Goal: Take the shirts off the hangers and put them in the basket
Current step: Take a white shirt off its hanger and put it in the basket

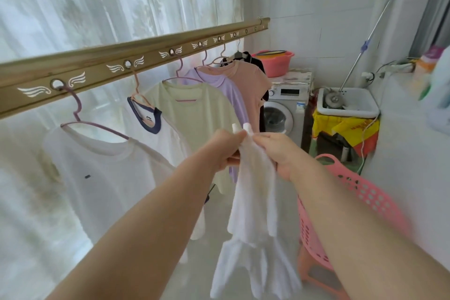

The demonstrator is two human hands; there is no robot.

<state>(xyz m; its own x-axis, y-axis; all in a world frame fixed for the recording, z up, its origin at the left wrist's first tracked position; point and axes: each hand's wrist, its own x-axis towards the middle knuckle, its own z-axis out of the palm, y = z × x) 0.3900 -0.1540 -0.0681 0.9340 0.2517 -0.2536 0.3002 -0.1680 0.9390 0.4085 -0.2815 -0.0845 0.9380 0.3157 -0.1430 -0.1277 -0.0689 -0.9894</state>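
Both hands hold one white garment (pixel 253 204) in front of me, off any hanger; it hangs down limp. My left hand (pixel 227 148) and my right hand (pixel 277 153) pinch its top edge side by side. The pink perforated basket (pixel 365 192) stands at my right, partly hidden behind my right forearm. Several shirts hang on hangers from the gold rail (pixel 136 56): a white shirt (pixel 102 178) nearest, a white one with a navy collar (pixel 155 129), a pale yellow one (pixel 194 117), a lilac one (pixel 226 90), a peach one (pixel 248 80) and a dark one (pixel 255 61).
A washing machine (pixel 285 109) with a pink basin (pixel 275 62) on top stands against the far wall. Right of it are a white sink (pixel 348 102) above yellow bags and a leaning pole (pixel 365 44). Sheer curtains (pixel 73 7) cover the window on the left.
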